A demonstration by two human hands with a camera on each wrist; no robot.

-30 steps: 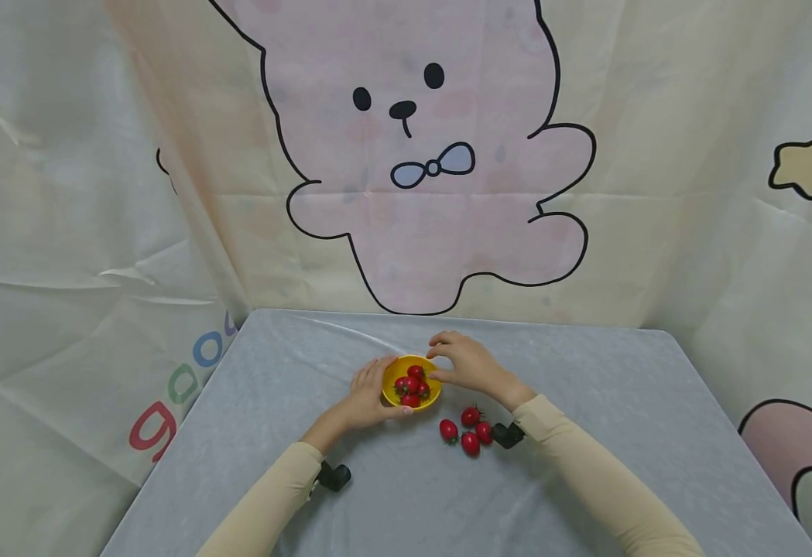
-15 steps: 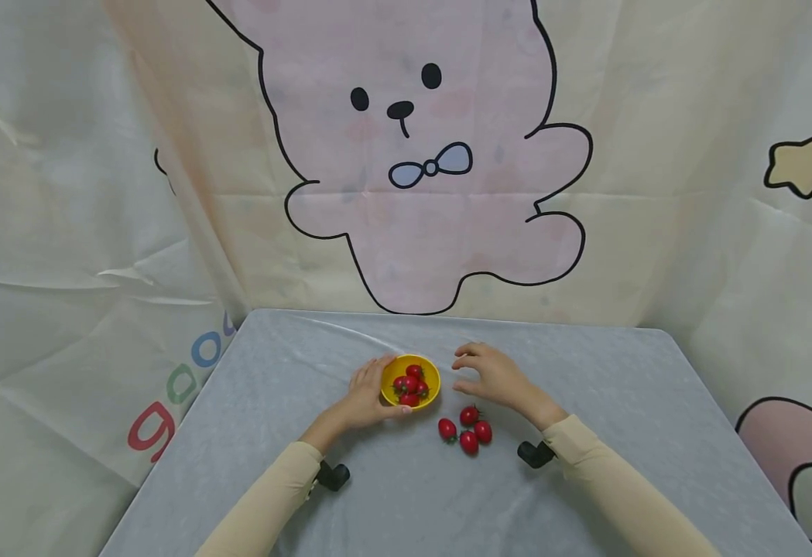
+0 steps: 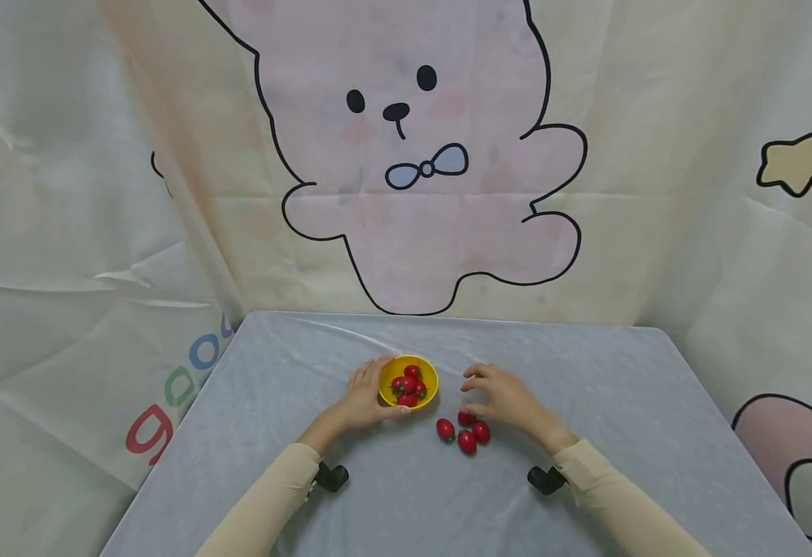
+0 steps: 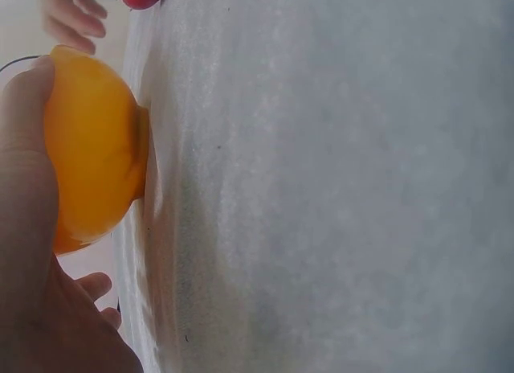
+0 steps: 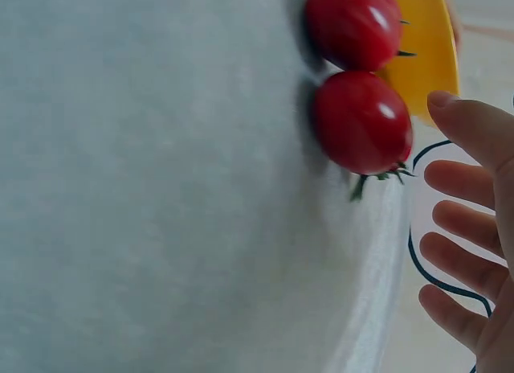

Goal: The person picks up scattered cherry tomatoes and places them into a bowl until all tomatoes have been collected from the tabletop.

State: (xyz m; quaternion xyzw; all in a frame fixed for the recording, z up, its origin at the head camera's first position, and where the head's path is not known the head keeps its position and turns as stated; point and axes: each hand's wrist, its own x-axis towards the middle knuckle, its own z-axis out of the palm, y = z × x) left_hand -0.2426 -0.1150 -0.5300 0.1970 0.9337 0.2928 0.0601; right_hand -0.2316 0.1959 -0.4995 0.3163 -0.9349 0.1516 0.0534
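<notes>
My left hand holds the side of a small yellow bowl, thumb on the near side and fingers on the far side. The bowl stands upright, with several red cherry tomatoes inside. To its right lie several loose cherry tomatoes in a cluster. Above and just beyond that group hovers my right hand, fingers loosely bent, nothing between them; its thumb partly covers the farthest tomato. The right wrist view shows a tomato near the spread thumb and fingers, apart from them.
A grey cloth covers the table. Behind it hangs a cream backdrop with a pink bear drawing. Black wrist cameras sit under both sleeves.
My right hand has moved away from the bowl to the right, then back toward me over the loose tomatoes. The left hand has stayed on the bowl.
</notes>
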